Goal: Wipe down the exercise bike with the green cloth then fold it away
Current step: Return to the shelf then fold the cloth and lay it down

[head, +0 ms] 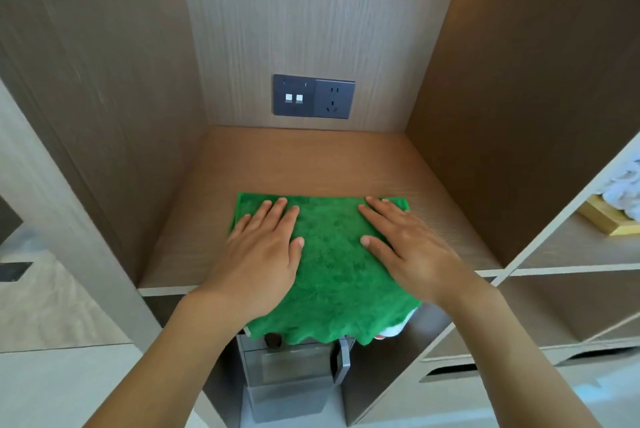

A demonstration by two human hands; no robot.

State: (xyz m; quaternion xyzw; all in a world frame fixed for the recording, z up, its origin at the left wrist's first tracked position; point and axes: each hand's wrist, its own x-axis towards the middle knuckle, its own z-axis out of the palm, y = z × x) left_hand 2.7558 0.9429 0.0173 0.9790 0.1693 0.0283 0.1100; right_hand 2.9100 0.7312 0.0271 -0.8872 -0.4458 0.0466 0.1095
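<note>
The green cloth [329, 265] lies spread flat on a wooden shelf [304, 157] inside a cabinet niche, its wavy near edge hanging over the shelf's front. My left hand [263, 254] rests flat on the cloth's left side with fingers straight. On the right side my right hand [405, 247] presses down the same way, fingers extended toward the far corner. No exercise bike is in view.
A dark socket and switch plate [313, 96] sits on the niche's back wall. Brown side panels close in left and right. Below the shelf stands a grey appliance [294, 375]. Open shelves at right hold a gold box [609, 216] with white fabric on it.
</note>
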